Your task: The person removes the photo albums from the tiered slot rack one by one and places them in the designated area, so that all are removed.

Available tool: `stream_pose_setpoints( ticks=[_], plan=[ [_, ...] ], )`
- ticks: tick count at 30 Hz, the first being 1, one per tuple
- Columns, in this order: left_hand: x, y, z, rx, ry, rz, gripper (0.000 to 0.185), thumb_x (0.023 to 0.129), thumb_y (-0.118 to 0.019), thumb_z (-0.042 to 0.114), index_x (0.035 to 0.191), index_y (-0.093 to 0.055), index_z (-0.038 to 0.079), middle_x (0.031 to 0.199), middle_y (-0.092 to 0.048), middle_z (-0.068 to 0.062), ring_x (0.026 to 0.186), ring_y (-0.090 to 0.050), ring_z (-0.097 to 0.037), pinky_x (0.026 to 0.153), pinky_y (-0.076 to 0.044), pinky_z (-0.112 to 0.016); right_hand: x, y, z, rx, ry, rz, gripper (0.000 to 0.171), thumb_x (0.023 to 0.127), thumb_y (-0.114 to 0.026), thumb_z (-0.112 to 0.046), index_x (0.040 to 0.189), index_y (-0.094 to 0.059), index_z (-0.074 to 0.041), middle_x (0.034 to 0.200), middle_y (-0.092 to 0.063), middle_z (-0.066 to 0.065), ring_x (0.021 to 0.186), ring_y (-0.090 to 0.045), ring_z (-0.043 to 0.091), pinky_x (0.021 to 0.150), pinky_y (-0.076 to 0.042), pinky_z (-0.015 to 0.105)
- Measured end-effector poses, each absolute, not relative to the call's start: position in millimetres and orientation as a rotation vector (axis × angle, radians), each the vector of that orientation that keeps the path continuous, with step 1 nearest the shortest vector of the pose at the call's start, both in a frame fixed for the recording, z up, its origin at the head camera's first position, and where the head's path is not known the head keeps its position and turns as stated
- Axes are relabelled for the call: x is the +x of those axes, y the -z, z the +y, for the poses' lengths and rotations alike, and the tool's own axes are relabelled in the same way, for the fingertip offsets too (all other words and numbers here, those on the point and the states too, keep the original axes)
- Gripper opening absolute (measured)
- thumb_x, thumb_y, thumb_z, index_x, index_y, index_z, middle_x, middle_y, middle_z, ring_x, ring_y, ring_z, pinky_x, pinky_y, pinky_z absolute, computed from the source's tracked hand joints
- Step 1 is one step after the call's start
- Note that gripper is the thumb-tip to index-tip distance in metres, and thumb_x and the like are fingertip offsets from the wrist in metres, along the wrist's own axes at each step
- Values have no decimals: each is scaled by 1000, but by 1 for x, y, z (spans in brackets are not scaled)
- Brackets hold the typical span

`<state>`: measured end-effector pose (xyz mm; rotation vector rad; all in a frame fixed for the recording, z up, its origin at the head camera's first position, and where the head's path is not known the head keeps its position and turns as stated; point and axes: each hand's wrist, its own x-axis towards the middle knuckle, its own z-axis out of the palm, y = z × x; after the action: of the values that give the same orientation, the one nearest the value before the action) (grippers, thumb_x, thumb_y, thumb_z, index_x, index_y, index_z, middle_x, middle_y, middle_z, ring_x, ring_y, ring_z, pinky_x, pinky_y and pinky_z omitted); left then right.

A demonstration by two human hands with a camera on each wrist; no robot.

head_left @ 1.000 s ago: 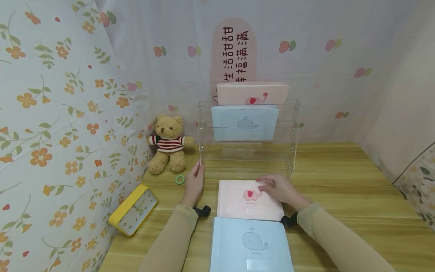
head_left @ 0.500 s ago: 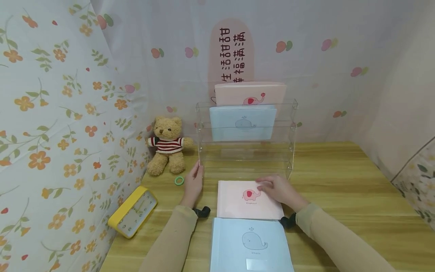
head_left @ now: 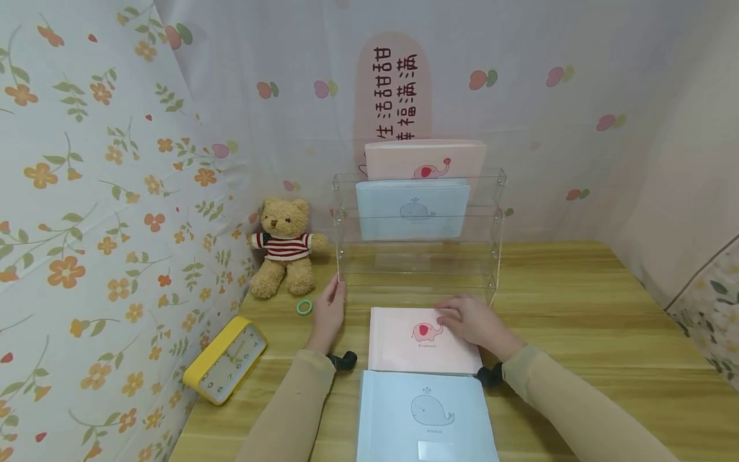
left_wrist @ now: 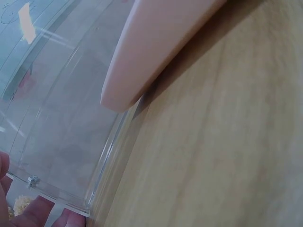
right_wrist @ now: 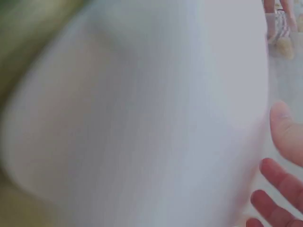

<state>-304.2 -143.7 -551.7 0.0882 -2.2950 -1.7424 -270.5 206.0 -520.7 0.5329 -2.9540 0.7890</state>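
With fingers curled, gripped the lower left side of the clear rack (head_left: 416, 261) in the left hand (head_left: 328, 316); rested loosely parted fingers of the right hand (head_left: 477, 325), closed round nothing, over the top right corner of the pink elephant book (head_left: 404, 343). Judged roughly half done: saw a pink upright book (head_left: 395, 162) and a blue upright book (head_left: 383, 212) standing in the higher tiers, none in the lower ones, with the pink elephant book and the blue whale book (head_left: 392, 417) lying flat on the table (head_left: 566, 314). Noted little slack lengthwise, with the pink book's top edge near the rack's foot and its bottom edge just against the blue whale book. Found open tabletop to the right; had less to the left, beside the teddy bear (head_left: 285, 249), green ring (head_left: 298, 308) and yellow clock (head_left: 216, 350).
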Motion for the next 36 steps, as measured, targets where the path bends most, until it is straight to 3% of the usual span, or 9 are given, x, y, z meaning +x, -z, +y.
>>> stream_pose_setpoints(
  ticks=[4,8,11,16,21,26,30,36],
  plan=[
    [-305,554,-145,82,1713,-2298,50,116,-57,39,162,-58,19,160,-63,-11,149,-60,-36,123,-51,-56,-271,497,201,556,-855,-2796,22,101,-83,-23,119,-85,-11,117,-82,11,108,-77,35,94,-66,55],
    [-306,555,-145,72,1704,-2300,49,116,-57,39,161,-59,20,160,-63,-10,149,-61,-36,123,-50,-57,-278,462,196,575,-911,-2493,11,98,-84,-10,107,-84,-4,103,-81,13,93,-75,32,82,-67,53],
    [-306,554,-145,80,1718,-2299,48,116,-58,39,161,-58,22,159,-64,-10,149,-60,-36,123,-50,-57,-285,432,195,502,-942,-2353,19,98,-83,-10,113,-79,1,110,-78,19,101,-73,37,91,-64,56],
    [-305,552,-144,90,1730,-2298,48,116,-57,37,162,-58,22,160,-64,-10,150,-60,-35,123,-50,-56,-303,388,196,342,-1082,-2303,48,103,-80,-23,137,-63,6,136,-64,27,125,-60,46,113,-51,60],
    [-305,551,-145,93,1735,-2309,49,117,-56,38,163,-56,22,162,-61,-9,151,-58,-35,124,-50,-55,-321,356,196,198,-1287,-2305,71,103,-79,-34,156,-45,-1,155,-52,24,141,-53,43,127,-44,59],
    [-304,550,-144,94,1745,-2311,49,116,-57,40,163,-56,24,162,-61,-8,152,-58,-34,124,-49,-55,-335,339,196,111,-1443,-2347,84,102,-80,-42,165,-36,-9,164,-48,22,147,-52,42,129,-43,59],
    [-305,552,-144,78,1732,-2309,49,116,-57,39,163,-57,24,161,-62,-9,151,-59,-34,123,-51,-55,-341,333,195,99,-1449,-2378,85,102,-80,-42,168,-36,-13,163,-49,21,139,-53,41,122,-47,55],
    [-306,553,-145,71,1759,-2298,50,117,-56,41,164,-55,25,158,-65,-10,149,-61,-35,122,-52,-56,-350,331,194,150,-1331,-2397,67,102,-82,-32,157,-52,-9,150,-59,21,112,-55,33,94,-46,35]
  ],
)
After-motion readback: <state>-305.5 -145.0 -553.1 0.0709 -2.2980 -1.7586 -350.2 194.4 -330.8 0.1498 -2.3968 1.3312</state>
